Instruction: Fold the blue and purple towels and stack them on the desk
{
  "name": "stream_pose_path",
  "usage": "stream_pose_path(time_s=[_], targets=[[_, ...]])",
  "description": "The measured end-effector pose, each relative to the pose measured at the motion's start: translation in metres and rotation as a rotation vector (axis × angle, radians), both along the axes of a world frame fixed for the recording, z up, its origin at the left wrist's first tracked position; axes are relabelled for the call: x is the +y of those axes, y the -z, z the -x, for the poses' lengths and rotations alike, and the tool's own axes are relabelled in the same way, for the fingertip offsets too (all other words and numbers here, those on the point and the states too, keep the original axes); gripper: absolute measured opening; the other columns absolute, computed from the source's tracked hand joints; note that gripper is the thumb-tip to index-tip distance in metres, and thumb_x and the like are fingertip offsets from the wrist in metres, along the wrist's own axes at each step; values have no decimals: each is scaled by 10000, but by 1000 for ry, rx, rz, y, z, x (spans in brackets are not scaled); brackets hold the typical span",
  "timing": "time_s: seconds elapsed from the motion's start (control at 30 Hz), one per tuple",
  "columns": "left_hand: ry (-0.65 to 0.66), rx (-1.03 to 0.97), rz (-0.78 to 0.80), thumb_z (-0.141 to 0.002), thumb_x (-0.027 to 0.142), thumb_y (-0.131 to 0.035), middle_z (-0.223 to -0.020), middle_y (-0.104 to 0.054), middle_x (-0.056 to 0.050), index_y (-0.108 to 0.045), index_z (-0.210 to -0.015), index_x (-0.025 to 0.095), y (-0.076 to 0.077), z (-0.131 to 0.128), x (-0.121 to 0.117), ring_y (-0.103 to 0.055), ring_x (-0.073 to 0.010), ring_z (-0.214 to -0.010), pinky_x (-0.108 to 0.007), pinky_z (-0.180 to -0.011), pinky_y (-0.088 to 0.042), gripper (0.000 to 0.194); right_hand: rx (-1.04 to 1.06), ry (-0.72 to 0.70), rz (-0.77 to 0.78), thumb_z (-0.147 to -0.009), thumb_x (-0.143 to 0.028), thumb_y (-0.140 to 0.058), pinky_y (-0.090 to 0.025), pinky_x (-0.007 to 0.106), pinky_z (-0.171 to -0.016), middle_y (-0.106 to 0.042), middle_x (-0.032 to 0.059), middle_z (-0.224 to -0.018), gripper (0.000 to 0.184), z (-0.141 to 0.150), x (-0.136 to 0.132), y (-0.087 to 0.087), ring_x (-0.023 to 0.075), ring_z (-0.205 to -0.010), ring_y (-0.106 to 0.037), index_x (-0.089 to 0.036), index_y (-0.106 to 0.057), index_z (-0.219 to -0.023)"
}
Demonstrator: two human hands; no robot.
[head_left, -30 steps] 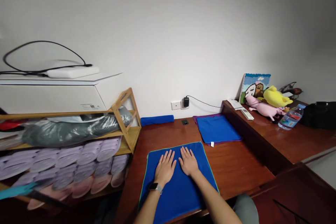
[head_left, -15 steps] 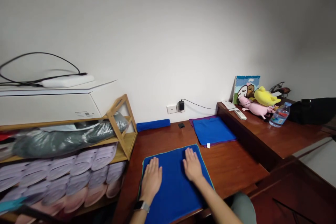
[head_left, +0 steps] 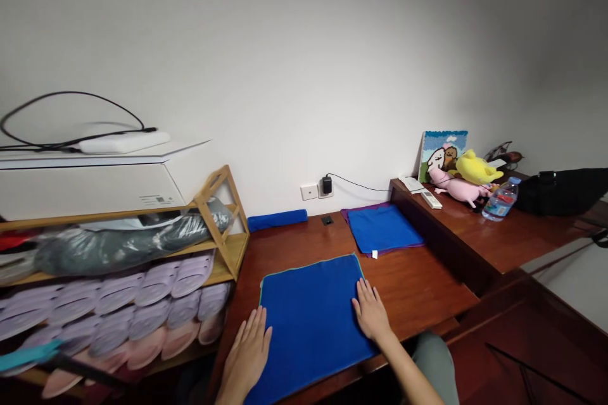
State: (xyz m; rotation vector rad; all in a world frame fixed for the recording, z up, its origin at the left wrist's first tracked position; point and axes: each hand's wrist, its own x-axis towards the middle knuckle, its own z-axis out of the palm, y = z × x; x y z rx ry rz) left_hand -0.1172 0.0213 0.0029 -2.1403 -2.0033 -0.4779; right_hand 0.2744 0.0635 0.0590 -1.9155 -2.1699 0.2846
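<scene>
A blue towel (head_left: 311,316) with a green edge lies spread flat on the brown wooden desk (head_left: 418,288). My left hand (head_left: 248,354) lies flat and open on the towel's left edge, fingers stretched forward. At the towel's right edge rests my right hand (head_left: 370,313), also flat and open, palm down. Neither hand holds anything.
Folded blue and purple towels (head_left: 382,230) lie at the back of the desk, a rolled blue towel (head_left: 277,219) by the wall. A wooden rack (head_left: 223,228) of slippers stands left. Plush toys (head_left: 468,178), a water bottle (head_left: 500,200) and a black bag (head_left: 560,190) sit on the raised right shelf.
Both hands have slid apart from the towel's middle to its left and right edges and toward me. The view has shifted slightly.
</scene>
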Motion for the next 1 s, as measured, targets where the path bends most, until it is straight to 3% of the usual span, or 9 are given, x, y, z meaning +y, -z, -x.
stream_pose_path(time_s=[0.2, 0.3, 0.37, 0.47, 0.53, 0.63, 0.73, 0.9, 1.0], targets=[[161, -22, 18, -1079, 428, -241, -1695, -441, -95, -432, -1614, 164, -49, -93, 60, -378, -235, -1588, -457, -1313, -321, 626, 69, -179, -103, -1120, -384, -238, -183, 427, -1335, -310, 76, -1723, 613, 78, 41, -29, 228, -1624, -232, -147, -338, -1677], [199, -14, 124, -1074, 412, -265, -1669, -480, -90, -472, -1593, 183, -53, -121, 90, -414, -233, -1568, -464, -1299, -342, 603, 84, -249, -40, -1120, -399, -239, -174, 434, -1333, -326, 75, -1717, 612, 106, 63, -24, 220, -1624, -234, -158, -350, -1672], [154, -12, 137, -1070, 430, -275, -1658, -492, -97, -482, -1587, 186, -42, -113, 98, -439, -249, -1554, -492, -1289, -352, 608, 73, -234, -16, -1120, -413, -235, -163, 454, -1333, -311, 76, -1722, 618, 102, 74, -14, 219, -1627, -224, -168, -327, -1680], [37, -7, 95, -1062, 460, -261, -1673, -461, -111, -453, -1602, 169, -18, -69, 97, -414, -270, -1569, -532, -1298, -321, 643, 22, -136, -7, -1117, -419, -228, -134, 470, -1333, -264, 77, -1738, 627, 65, 87, -3, 220, -1635, -194, -178, -284, -1693], [-33, -2, 65, -1051, 466, -253, -1676, -454, -120, -447, -1604, 149, -7, -35, 91, -406, -274, -1573, -532, -1302, -313, 667, -17, -56, 27, -1115, -407, -221, -122, 469, -1333, -229, 78, -1748, 630, 35, 94, -4, 218, -1640, -170, -172, -263, -1698], [-98, 2, 54, -1040, 453, -232, -1661, -468, -159, -457, -1586, 73, -6, -6, 82, -423, -287, -1563, -518, -1298, -327, 702, -52, 5, 76, -1115, -384, -221, -128, 452, -1330, -206, 87, -1754, 633, 8, 97, -16, 217, -1642, -158, -143, -249, -1699], [-94, -7, 34, -1046, 448, -235, -1637, -488, -207, -461, -1570, 23, -17, -27, 72, -441, -310, -1550, -529, -1295, -335, 712, -45, 1, 43, -1116, -368, -228, -134, 446, -1331, -232, 119, -1746, 634, 21, 81, -25, 245, -1639, -174, -94, -282, -1685], [170, -48, 23, -1078, 412, -266, -1675, -463, -117, -395, -1631, 175, -19, -114, 45, -398, -253, -1577, -500, -1298, -345, 615, 74, -240, -147, -1133, -408, -222, -177, 419, -1333, -302, 71, -1729, 611, 85, 15, -7, 217, -1629, -219, -165, -309, -1687], [153, -50, 47, -1075, 422, -271, -1678, -460, -114, -398, -1631, 191, -7, -113, 26, -399, -256, -1577, -515, -1297, -342, 615, 79, -261, -107, -1136, -438, -215, -193, 426, -1332, -321, 52, -1720, 610, 80, -11, 6, 208, -1619, -252, -192, -326, -1682]])
